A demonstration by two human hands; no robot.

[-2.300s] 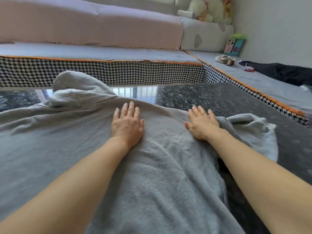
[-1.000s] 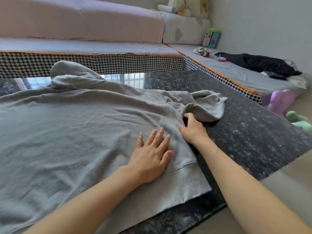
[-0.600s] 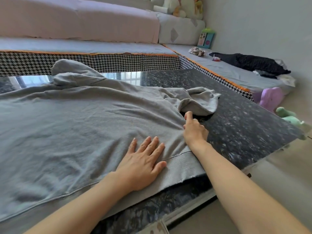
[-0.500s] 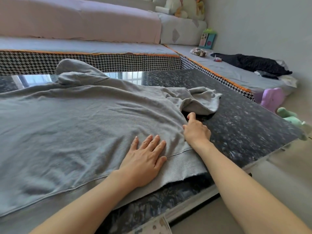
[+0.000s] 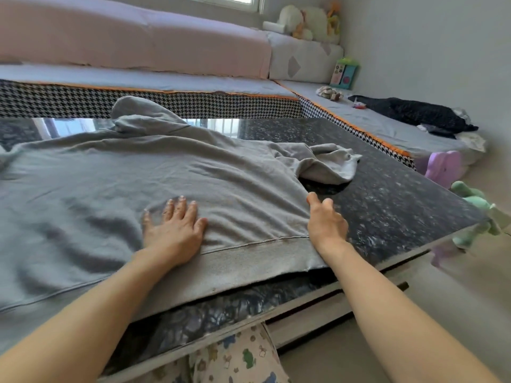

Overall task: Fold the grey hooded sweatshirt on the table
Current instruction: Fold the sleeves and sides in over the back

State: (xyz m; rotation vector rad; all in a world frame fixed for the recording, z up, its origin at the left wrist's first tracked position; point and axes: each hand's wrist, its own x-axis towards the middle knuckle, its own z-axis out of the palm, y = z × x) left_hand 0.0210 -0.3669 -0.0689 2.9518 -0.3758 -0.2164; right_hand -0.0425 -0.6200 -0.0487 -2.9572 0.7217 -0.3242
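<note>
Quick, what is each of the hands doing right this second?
Left hand: open, fingers spread, pressing flat on the grey sweatshirt.
Right hand: at the sweatshirt's side edge; whether it grips the cloth cannot be told.

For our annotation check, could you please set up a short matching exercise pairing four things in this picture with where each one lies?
Things:
1. left hand
2. right hand
3. bunched grey sleeve
4. grey hood

Places:
A. far edge of the dark speckled table
B. flat on the grey hooded sweatshirt
C. at the sweatshirt's side edge
D. crumpled beyond the right hand

Pairs: 1-B, 2-C, 3-D, 4-A
</note>
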